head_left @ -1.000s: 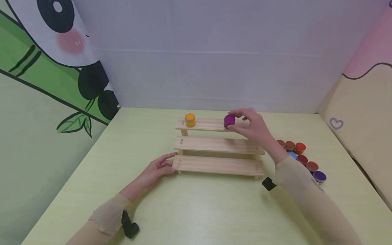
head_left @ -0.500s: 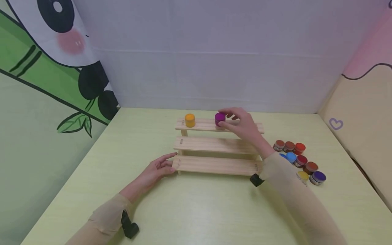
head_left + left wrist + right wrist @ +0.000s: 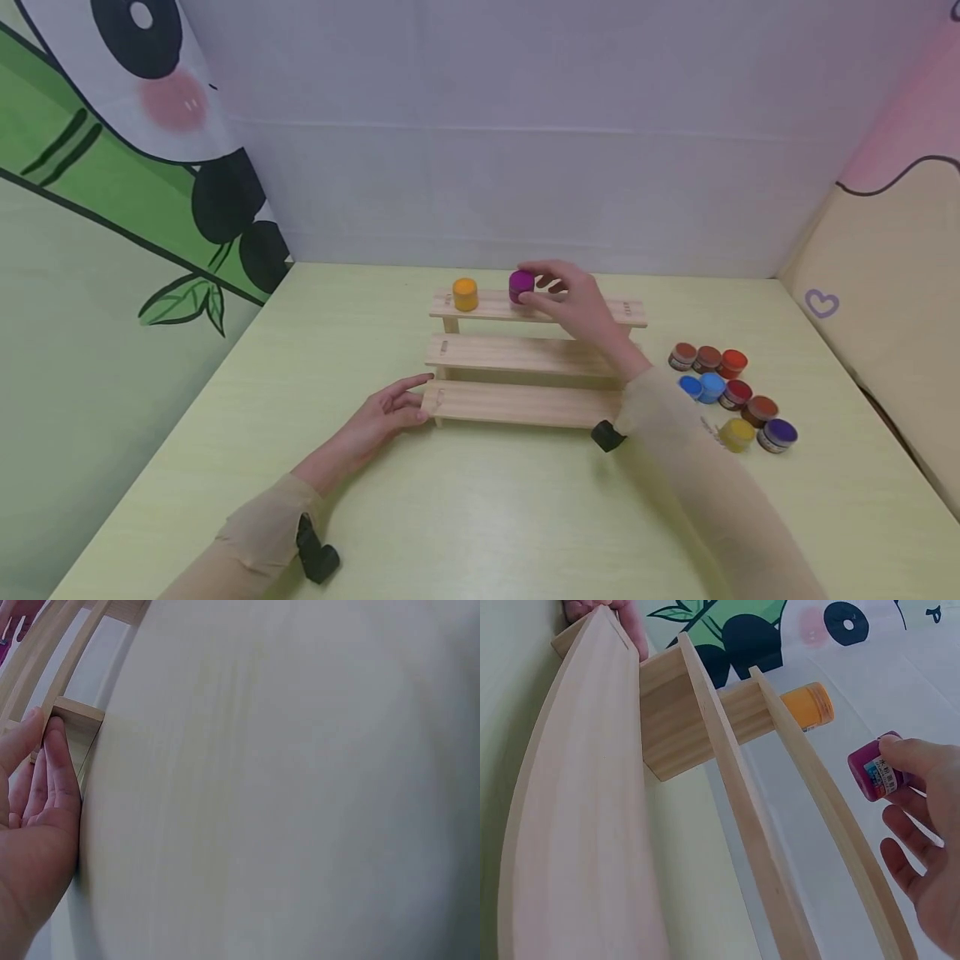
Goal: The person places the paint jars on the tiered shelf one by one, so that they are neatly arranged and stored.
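Note:
A three-step wooden display rack stands on the table. My right hand pinches a purple-lidded paint jar between thumb and fingers, over the top step. In the right wrist view the purple jar hangs tilted, apart from the board, with its label showing. An orange paint jar sits near the left end of that top step. My left hand holds the left end of the lowest step; in the left wrist view the thumb lies against the board and the fingers reach behind it.
Right of the rack, several paint jars stand grouped on the table: brown and red ones, blue ones, a yellow one and a dark purple one. A pale wall cloth rises behind the table.
My right hand has carried the purple jar leftward along the top step, closer to the orange jar. The left hand has stayed at the rack. More of the jars at right are uncovered.

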Demonstrator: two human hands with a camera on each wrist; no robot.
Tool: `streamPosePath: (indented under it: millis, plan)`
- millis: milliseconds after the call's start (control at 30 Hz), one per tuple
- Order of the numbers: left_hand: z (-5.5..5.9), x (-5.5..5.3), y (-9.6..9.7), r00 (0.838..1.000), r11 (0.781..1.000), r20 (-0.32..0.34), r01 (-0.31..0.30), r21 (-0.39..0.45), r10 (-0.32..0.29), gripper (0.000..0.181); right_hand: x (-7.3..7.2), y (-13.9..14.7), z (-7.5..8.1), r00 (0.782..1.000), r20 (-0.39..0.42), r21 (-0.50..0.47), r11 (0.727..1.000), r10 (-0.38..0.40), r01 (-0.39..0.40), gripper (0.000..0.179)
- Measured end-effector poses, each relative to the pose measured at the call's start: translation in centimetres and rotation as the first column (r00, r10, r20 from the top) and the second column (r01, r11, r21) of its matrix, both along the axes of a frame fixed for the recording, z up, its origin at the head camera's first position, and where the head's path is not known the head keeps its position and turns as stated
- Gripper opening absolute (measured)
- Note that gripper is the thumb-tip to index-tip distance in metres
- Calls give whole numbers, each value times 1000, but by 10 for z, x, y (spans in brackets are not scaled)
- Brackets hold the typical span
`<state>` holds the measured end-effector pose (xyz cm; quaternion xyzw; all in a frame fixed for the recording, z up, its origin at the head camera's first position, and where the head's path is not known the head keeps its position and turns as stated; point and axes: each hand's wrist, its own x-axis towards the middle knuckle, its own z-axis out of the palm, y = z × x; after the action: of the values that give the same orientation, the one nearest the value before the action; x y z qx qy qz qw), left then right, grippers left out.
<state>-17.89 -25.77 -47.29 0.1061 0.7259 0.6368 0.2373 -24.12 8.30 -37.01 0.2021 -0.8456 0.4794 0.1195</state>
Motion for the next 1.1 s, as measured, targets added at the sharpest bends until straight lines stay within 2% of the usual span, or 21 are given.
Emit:
streamPosePath:
  millis: [400,600,900,1100]
  plan:
    - [-1,0,0,1000,1000,2,2,3,-2,66,-7,-12,-4,997,45,-31,998,57,-55,47]
    - [1,0,1,1000,1000,3,3,8,-3,67,-6,-13,-7,995,86,-32,999,43,-40,47]
    - [0,-5,13,1000,1000,1,-25,6,25,67,-21,-3,-10,994,98,-19,998,53,-52,45]
    - [-1,-5,13,1000,1000,1,-31,3,31,67,-21,-4,-12,993,104,-12,998,60,-59,45]
